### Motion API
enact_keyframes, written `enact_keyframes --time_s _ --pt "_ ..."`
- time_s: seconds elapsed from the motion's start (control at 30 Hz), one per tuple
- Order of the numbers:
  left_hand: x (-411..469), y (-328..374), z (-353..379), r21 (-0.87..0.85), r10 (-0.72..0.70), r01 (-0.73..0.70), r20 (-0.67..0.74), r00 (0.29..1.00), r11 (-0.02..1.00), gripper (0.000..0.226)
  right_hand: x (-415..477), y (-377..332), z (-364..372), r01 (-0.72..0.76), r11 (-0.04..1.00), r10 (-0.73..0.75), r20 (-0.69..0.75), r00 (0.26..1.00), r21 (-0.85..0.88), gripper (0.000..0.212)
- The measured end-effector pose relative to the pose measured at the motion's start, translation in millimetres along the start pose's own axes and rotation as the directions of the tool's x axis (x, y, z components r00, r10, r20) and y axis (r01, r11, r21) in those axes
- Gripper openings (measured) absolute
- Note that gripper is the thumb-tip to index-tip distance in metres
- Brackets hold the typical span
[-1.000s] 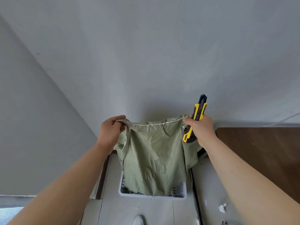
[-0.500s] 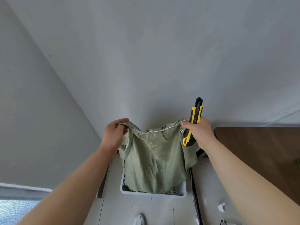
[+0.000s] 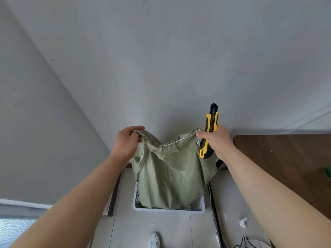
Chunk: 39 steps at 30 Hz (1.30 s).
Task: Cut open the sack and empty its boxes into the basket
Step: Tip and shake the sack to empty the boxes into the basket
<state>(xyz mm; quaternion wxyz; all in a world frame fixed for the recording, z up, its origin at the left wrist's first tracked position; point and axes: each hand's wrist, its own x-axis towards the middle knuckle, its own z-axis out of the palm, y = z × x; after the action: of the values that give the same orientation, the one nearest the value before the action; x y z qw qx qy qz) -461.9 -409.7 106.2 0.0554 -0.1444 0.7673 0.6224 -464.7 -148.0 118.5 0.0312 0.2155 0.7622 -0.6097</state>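
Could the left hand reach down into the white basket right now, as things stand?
Probably not freely: the left hand is gripping a corner of the green sack, which hangs over the basket and covers most of its opening. It would have to let go first.

Left hand [image 3: 127,142] grips one top corner of a limp green sack [image 3: 172,176]; right hand [image 3: 215,141] pinches the opposite corner and also holds a yellow-and-black utility knife [image 3: 208,133], tip upward. The sack's lower end hangs inside a white slatted basket [image 3: 168,210] on the floor. Brown table [image 3: 286,158] at right.
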Motion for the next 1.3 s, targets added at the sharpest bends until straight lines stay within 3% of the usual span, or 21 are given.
enact_keyframes --time_s 0.3,0.77,1.3 --pt "-1.9 9.8 -1.5 -0.041 0.023 -0.024 -0.019 1.0 0.999 0.036 -1.3 -13.3 -5.6 0.057 0.995 -0.059 0.016 0.998 0.087 0.026" --pt "-10.8 20.3 -10.1 -0.029 0.035 -0.037 -0.048 0.998 0.999 0.037 -5.7 -23.9 3.4 0.073 0.993 -0.08 0.072 0.994 0.089 0.025" --pt "-20.6 36.8 -13.8 -0.133 0.047 -0.055 -0.064 0.997 0.99 0.033 -9.4 -29.9 -5.3 0.117 0.981 -0.123 0.026 0.992 0.154 0.027"
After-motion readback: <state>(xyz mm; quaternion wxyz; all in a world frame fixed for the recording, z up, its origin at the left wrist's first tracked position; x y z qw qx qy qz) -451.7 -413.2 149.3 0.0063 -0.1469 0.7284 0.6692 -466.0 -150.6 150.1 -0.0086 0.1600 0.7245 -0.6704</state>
